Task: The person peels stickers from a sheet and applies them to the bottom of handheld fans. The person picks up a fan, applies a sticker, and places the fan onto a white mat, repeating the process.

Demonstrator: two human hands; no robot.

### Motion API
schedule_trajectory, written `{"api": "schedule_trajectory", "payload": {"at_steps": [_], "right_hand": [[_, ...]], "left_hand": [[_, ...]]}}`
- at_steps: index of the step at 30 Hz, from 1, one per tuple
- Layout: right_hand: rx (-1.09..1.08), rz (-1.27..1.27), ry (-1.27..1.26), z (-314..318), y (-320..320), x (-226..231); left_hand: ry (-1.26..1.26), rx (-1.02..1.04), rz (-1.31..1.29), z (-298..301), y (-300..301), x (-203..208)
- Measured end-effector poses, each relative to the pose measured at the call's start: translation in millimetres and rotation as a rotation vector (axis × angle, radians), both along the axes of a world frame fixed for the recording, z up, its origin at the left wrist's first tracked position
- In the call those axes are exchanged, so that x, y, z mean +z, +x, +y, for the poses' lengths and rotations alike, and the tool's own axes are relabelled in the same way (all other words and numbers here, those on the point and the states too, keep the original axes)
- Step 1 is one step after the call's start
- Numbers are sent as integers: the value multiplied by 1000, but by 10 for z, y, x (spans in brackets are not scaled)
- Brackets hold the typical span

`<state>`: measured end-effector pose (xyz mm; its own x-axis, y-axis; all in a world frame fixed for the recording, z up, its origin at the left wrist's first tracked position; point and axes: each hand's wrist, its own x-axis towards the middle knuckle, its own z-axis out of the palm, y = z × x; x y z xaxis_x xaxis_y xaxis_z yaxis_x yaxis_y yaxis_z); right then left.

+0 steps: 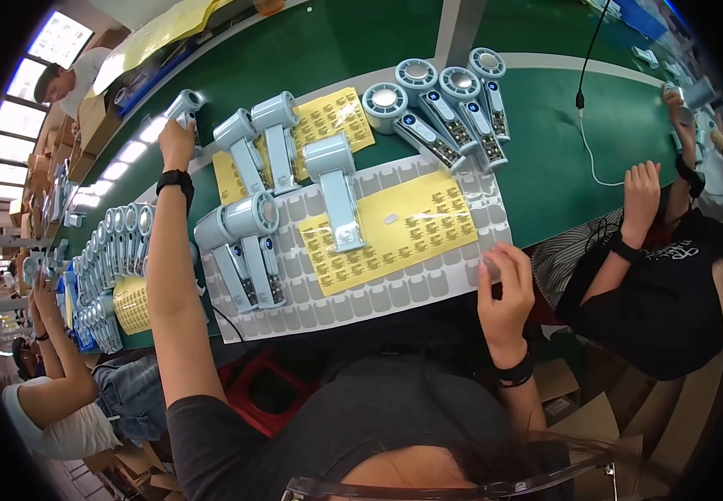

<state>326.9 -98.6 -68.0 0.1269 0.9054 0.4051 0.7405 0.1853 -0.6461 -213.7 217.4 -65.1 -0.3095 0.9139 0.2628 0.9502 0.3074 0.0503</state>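
Observation:
My left hand [176, 144] reaches to the far left and is closed around a light blue handheld fan [187, 104]. My right hand [508, 301] hovers beside the right front edge of a white sheet of grey stickers [416, 292], fingers bent and apart, with nothing visible in them. On that sheet lies a yellow label sheet [395, 238] with a small white oval piece [391, 219] on it. One fan [343, 209] rests across the yellow sheet's left part. Two more fans [253, 267], their inner parts exposed, lie at the sheet's left edge.
Two fans [276, 142] lie on another yellow label sheet [336, 117] behind. Several fans with lit displays [441, 117] cluster at the back right. A white cable [591, 159] hangs onto the green table [553, 200]. Co-workers sit on both sides; many fans stand [119, 234] at left.

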Motion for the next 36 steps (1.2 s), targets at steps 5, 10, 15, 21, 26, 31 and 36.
{"api": "schedule_trajectory", "payload": {"at_steps": [5, 10, 15, 21, 26, 31, 36], "right_hand": [[17, -8, -49, -35, 110, -38], [79, 51, -131, 48, 181, 99], [48, -22, -45, -28, 127, 27], [46, 33, -17, -84, 100, -63], [11, 27, -50, -70, 113, -5], [28, -9, -7, -93, 80, -71], [52, 126, -85, -39, 59, 67]], "left_hand": [[348, -309, 276, -520, 1005, 252], [-153, -1094, -65, -1821, 2236, 837], [-213, -1286, 130, -2107, 2598, 726], [-218, -1288, 129, -2031, 2524, 796], [51, -1075, -490, -2247, 2611, 913], [136, -940, -745, -2629, 2757, 980], [304, -918, -907, -2730, 2936, 879]]}}
